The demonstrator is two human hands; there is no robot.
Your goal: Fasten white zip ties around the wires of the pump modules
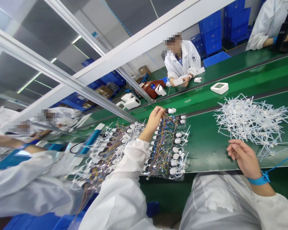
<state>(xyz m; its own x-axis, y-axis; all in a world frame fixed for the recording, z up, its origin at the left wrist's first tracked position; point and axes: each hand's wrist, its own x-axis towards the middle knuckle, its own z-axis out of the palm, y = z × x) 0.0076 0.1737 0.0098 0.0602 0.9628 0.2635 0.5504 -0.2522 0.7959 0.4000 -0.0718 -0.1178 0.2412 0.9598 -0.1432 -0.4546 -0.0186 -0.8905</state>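
Note:
Above the far end of a tray of parts, my left hand pinches a small black-and-white cylindrical part at its dark end. Thin coloured wires hang below the fingers. Beneath lies a clear plastic tray with rows of similar parts, several carrying looped white tubes. My right hand, a blue band at its wrist, hovers by the table's near edge with loosely curled fingers. No object shows in it. Just beyond it is a heap of short translucent white tube pieces.
More wired parts lie to the left, beside a co-worker's sleeve. A white device housing sits on the green conveyor belt. Across it, a person holds a white piece. A metal frame post slants overhead.

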